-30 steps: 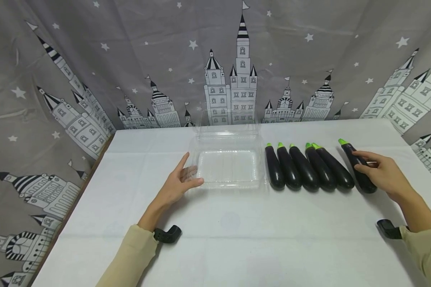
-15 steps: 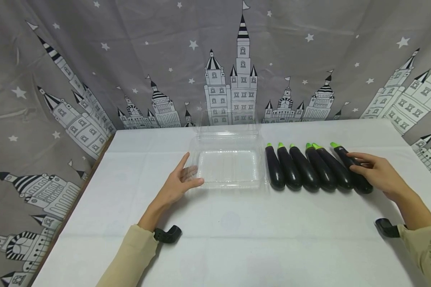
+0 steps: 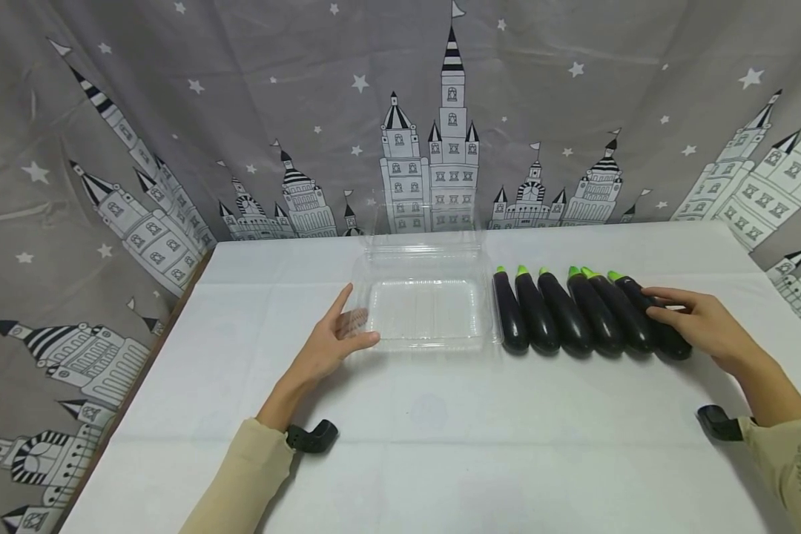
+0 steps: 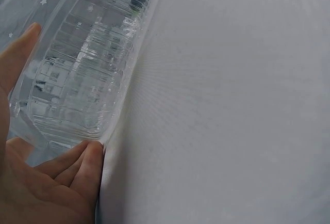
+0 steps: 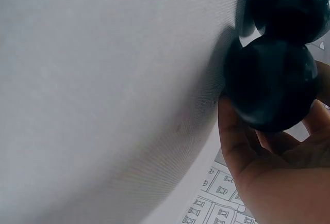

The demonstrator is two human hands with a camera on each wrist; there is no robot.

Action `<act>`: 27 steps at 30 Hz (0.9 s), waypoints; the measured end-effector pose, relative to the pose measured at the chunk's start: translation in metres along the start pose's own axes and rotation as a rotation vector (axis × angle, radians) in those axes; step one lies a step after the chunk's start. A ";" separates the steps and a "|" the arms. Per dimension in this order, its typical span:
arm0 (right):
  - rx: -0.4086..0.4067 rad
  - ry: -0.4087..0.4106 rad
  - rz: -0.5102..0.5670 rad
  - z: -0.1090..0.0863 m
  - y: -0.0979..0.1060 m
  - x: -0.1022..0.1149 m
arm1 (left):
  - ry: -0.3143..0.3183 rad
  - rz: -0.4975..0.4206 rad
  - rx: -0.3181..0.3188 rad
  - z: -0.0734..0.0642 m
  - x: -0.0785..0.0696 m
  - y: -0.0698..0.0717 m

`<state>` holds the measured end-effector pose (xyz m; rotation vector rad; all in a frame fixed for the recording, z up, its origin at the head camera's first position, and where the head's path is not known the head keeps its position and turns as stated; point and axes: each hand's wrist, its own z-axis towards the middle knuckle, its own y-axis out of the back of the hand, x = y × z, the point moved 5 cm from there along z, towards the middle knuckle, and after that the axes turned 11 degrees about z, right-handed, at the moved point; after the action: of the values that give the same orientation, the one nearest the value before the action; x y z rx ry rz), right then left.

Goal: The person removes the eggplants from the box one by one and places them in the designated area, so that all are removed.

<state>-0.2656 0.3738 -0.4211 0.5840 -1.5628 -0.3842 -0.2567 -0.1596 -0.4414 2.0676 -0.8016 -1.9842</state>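
A clear plastic clamshell container [image 3: 423,315] lies with its lid [image 3: 420,237] raised at the back. At its left end my left hand [image 3: 330,341] holds the rim, with the index finger and thumb spread. In the left wrist view the other fingers [image 4: 85,170] bend against the lower corner. Right of the container, several dark glossy eggplants [image 3: 564,315] with bright green stems lie side by side. My right hand [image 3: 704,322] grips the rightmost eggplant [image 3: 670,340] from its right side. The right wrist view shows the round end of this eggplant [image 5: 270,87] right beside its neighbour [image 5: 291,7].
A white cloth [image 3: 427,437] covers the table. Behind and to the left hangs a grey curtain [image 3: 254,89] printed with castles and stars. Black wrist cameras [image 3: 312,436] stick out from both sleeves.
My right hand has moved the rightmost eggplant leftward, so the gap beside the row has closed and it lies against its neighbour. The left hand and container have stayed still.
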 end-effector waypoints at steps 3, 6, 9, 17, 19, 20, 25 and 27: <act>0.017 -0.013 0.006 0.000 0.000 -0.001 | 0.000 -0.003 0.001 0.000 0.000 0.000; 0.031 -0.018 0.007 -0.001 0.001 -0.001 | 0.000 -0.002 0.002 0.000 -0.001 -0.001; 0.035 -0.012 -0.003 -0.003 0.004 -0.002 | -0.003 -0.002 0.000 0.000 -0.002 0.000; 0.018 -0.004 -0.041 -0.009 0.008 -0.006 | 0.001 0.002 0.001 0.000 -0.001 0.000; 0.012 0.007 -0.042 -0.009 0.008 -0.005 | 0.000 0.003 0.000 0.000 -0.001 0.000; 0.011 0.010 -0.039 -0.009 0.008 -0.005 | -0.001 0.003 -0.001 0.000 0.000 0.000; 0.002 0.012 -0.045 -0.008 0.007 -0.005 | -0.011 0.007 -0.003 0.000 0.000 0.000; -0.002 0.012 -0.047 -0.008 0.007 -0.005 | -0.013 0.010 -0.004 0.000 -0.001 0.000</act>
<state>-0.2584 0.3831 -0.4207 0.6216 -1.5389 -0.4169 -0.2566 -0.1595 -0.4406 2.0463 -0.8081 -1.9947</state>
